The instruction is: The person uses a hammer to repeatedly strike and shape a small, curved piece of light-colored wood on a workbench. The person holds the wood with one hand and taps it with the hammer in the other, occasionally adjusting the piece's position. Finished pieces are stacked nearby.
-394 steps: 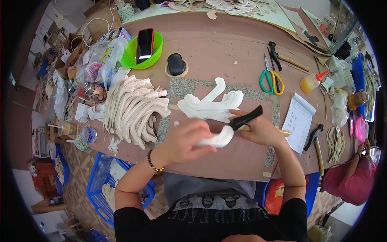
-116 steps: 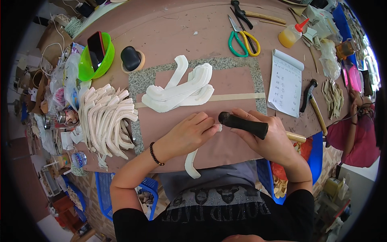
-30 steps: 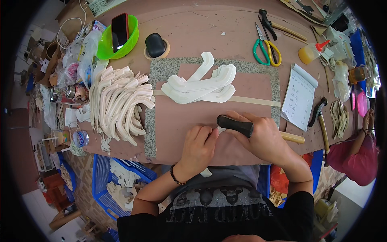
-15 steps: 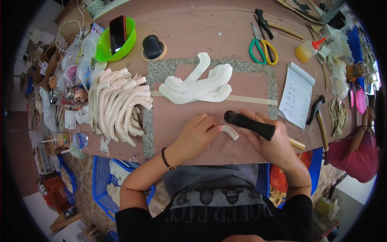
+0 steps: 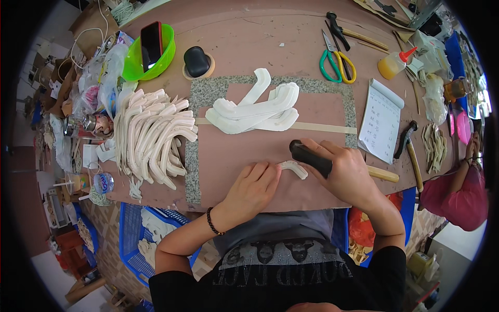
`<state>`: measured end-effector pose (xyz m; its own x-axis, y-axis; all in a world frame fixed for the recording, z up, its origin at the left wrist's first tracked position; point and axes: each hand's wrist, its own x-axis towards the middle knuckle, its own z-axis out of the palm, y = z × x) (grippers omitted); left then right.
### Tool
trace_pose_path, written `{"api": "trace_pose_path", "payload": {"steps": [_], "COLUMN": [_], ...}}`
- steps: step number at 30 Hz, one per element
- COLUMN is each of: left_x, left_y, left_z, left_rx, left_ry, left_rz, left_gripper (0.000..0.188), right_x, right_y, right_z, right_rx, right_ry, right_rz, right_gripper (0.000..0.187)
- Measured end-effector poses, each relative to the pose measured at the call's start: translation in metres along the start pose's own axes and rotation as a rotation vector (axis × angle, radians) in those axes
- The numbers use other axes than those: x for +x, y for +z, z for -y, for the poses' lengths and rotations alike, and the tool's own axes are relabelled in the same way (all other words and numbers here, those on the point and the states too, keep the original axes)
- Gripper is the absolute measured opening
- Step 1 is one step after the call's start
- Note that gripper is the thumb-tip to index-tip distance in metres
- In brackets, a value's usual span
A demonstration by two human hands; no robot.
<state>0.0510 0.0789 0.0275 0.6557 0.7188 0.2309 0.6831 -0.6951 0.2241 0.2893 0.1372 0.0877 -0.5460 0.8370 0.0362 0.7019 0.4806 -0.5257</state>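
Note:
On the brown mat [image 5: 234, 156], a short curved white strip [image 5: 294, 169] lies between my hands. My left hand [image 5: 255, 183] rests at the strip's left end, fingers together and pressed down on it; the covered end is hidden. Gripped close to its black head, a hammer [image 5: 311, 157] is in my right hand [image 5: 347, 169], just above and right of the strip. The wooden handle pokes out to the right behind that hand. Farther back on the mat, several larger curved white pieces [image 5: 254, 109] lie stacked across one another.
A heap of curved white strips [image 5: 150, 135] is at left. Behind it stands a green bowl [image 5: 167, 57] with a phone [image 5: 151, 44]. To the right are scissors [image 5: 337, 60], a notepad [image 5: 382, 122], another hammer [image 5: 412, 151] and a glue bottle [image 5: 392, 66]. Another person's sleeve [image 5: 457, 197] shows far right.
My right hand has turned the hammer, so less of the black head shows and more of the handle. My left fingers have flattened and shifted slightly toward me. The strip stays nearly in place.

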Motion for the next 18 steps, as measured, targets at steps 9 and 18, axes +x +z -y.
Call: {"api": "trace_pose_path", "payload": {"steps": [9, 18], "left_x": [-0.021, -0.045], "left_y": [-0.003, -0.006], "left_z": [-0.003, -0.007], "left_rx": [0.029, 0.028], "left_ry": [-0.077, -0.156], "left_rz": [-0.023, -0.099], "left_gripper": [0.049, 0.049], "right_x": [0.006, 0.016], "right_y": [0.003, 0.018], "right_z": [0.021, 0.027], "right_rx": [0.001, -0.019], "right_ry": [-0.045, -0.235], "right_rz": [0.035, 0.042], "right_gripper": [0.042, 0.055]}}
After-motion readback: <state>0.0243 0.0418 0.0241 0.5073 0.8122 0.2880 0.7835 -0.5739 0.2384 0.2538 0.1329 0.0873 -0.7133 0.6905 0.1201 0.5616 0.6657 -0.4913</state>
